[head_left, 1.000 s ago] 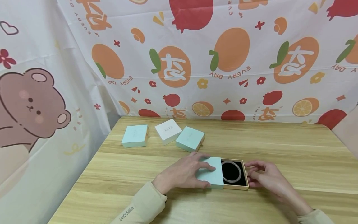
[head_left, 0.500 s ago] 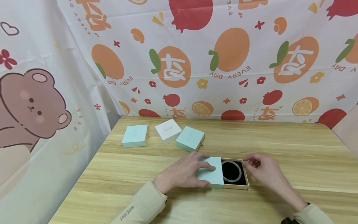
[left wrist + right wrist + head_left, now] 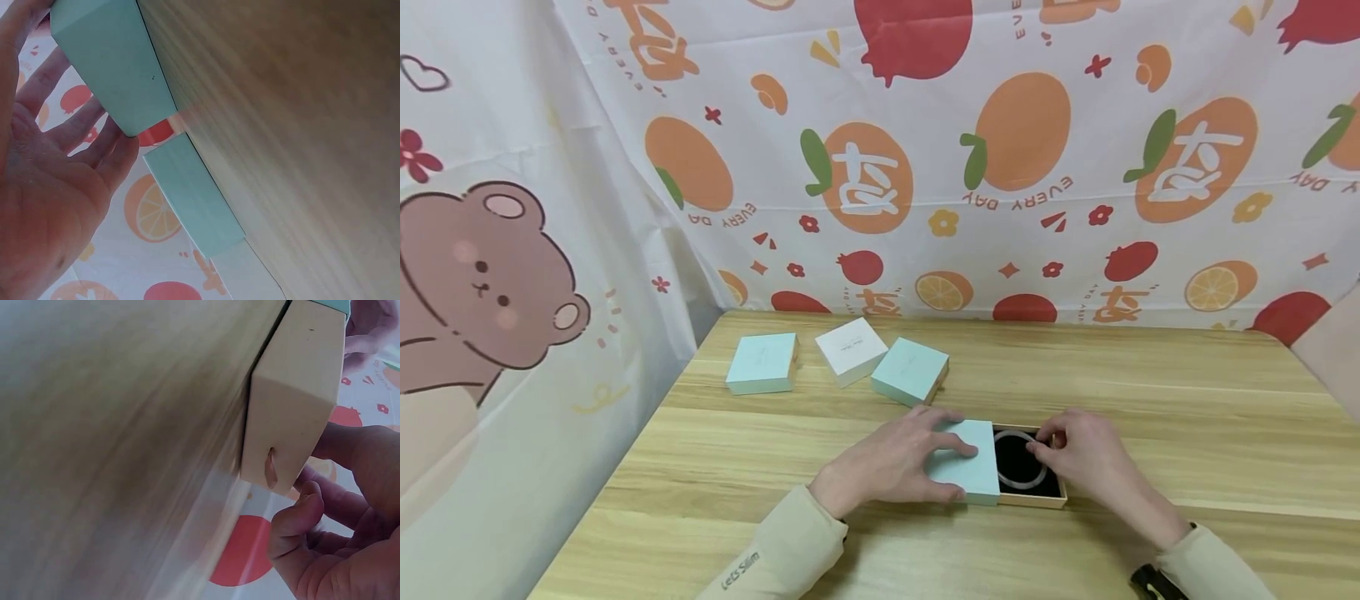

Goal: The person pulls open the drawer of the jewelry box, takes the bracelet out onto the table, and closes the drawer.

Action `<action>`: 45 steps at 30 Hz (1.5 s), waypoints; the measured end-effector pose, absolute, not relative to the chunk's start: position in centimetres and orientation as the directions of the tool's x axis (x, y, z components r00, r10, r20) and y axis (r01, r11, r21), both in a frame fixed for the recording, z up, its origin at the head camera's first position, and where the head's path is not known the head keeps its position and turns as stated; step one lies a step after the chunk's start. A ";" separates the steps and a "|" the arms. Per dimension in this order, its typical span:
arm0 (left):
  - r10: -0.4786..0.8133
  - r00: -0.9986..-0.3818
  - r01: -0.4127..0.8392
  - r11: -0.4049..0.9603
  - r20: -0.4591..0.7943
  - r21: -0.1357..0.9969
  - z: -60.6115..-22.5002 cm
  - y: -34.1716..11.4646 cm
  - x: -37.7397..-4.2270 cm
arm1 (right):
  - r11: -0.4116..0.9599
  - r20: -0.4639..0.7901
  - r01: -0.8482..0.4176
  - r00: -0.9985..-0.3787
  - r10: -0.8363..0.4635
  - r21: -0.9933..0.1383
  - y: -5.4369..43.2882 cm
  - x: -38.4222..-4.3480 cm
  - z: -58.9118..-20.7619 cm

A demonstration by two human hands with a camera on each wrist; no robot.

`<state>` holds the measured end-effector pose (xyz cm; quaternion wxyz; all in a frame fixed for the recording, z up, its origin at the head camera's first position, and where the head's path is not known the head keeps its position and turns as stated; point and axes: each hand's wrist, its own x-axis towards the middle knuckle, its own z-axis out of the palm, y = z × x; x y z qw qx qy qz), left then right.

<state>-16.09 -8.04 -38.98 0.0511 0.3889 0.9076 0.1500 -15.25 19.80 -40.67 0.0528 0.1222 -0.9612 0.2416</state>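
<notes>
A mint green sleeve box (image 3: 979,462) lies in front of me, its cream tray (image 3: 1033,501) slid partway out to the right. Inside, a pale translucent bangle (image 3: 1021,485) rests on black padding, its left edge beneath the sleeve. My left hand (image 3: 891,458) grips the sleeve, thumb along the near side and fingers over the top and far side. My right hand (image 3: 1086,450) reaches over the tray's right end, thumb and fingertips right at the bangle's right edge; I cannot tell if they pinch it. In the right wrist view a small ribbon tab (image 3: 270,469) hangs on the tray's end.
Behind the left hand, two more mint green boxes, one at the left (image 3: 762,364) and one nearer the middle (image 3: 910,372), flank a white box (image 3: 852,350). The wooden table (image 3: 1150,375) runs back to a fruit-printed curtain (image 3: 925,242).
My right hand has let go of the tray's right end, risen over its edge and moved left onto the bangle. The left hand, the sleeve and the tray have stayed in place.
</notes>
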 end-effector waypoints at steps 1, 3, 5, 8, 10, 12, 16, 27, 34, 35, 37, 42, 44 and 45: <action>0.722 -0.692 0.692 0.652 0.026 0.311 -39.0 -8.0 -16.1 | 0.854 0.158 -0.260 -0.965 -0.210 -0.451 19.7 -15.3 -40.6; 0.722 -0.692 0.693 0.651 0.030 0.310 -39.0 -8.1 -16.1 | 0.854 0.158 -0.258 -0.965 -0.208 -0.451 19.7 -15.3 -40.6; 0.723 -0.690 0.696 0.649 0.035 0.309 -39.0 -8.1 -16.1 | 0.852 0.158 -0.255 -0.966 -0.204 -0.458 19.7 -15.2 -40.5; 0.726 -0.687 0.700 0.646 0.038 0.305 -39.0 -8.1 -16.1 | 0.851 0.156 -0.235 -0.971 -0.182 -0.469 19.8 -15.1 -40.5; 0.726 -0.687 0.698 0.646 0.035 0.307 -39.0 -8.1 -16.0 | 0.847 0.147 -0.214 -0.976 -0.162 -0.487 19.8 -14.9 -40.4; 0.725 -0.689 0.695 0.648 0.030 0.311 -39.1 -8.1 -16.0 | 0.840 0.134 -0.188 -0.981 -0.138 -0.509 19.8 -14.8 -40.4; 0.717 -0.697 0.683 0.655 0.020 0.323 -39.0 -8.1 -16.0 | 0.820 0.090 -0.121 -0.992 -0.085 -0.559 19.9 -14.7 -40.2; 0.713 -0.701 0.679 0.657 0.022 0.327 -39.2 -8.1 -15.9 | 0.780 0.047 -0.050 -0.999 -0.027 -0.624 20.2 -14.4 -40.0; 0.713 -0.701 0.679 0.657 0.021 0.328 -39.2 -8.1 -15.9 | 0.786 0.053 -0.045 -0.998 -0.015 -0.616 20.2 -14.2 -39.8; 0.713 -0.701 0.677 0.658 0.020 0.330 -39.2 -8.1 -15.9 | 0.786 0.056 -0.045 -0.998 -0.014 -0.617 20.2 -14.2 -39.8; 0.712 -0.702 0.677 0.657 0.020 0.332 -39.2 -8.1 -15.8 | 0.783 0.059 -0.041 -0.998 -0.006 -0.621 20.1 -14.1 -39.8; 0.713 -0.701 0.680 0.656 0.027 0.328 -39.1 -8.1 -15.9 | 0.766 0.079 -0.058 -0.997 -0.009 -0.641 20.2 -14.0 -39.8; 0.713 -0.700 0.680 0.656 0.026 0.327 -39.1 -8.1 -15.8 | 0.757 0.078 -0.065 -0.997 -0.019 -0.650 20.3 -13.9 -39.9; 0.714 -0.700 0.680 0.655 0.026 0.329 -39.1 -8.1 -15.8 | 0.752 0.073 -0.065 -0.997 -0.023 -0.656 20.2 -13.8 -39.9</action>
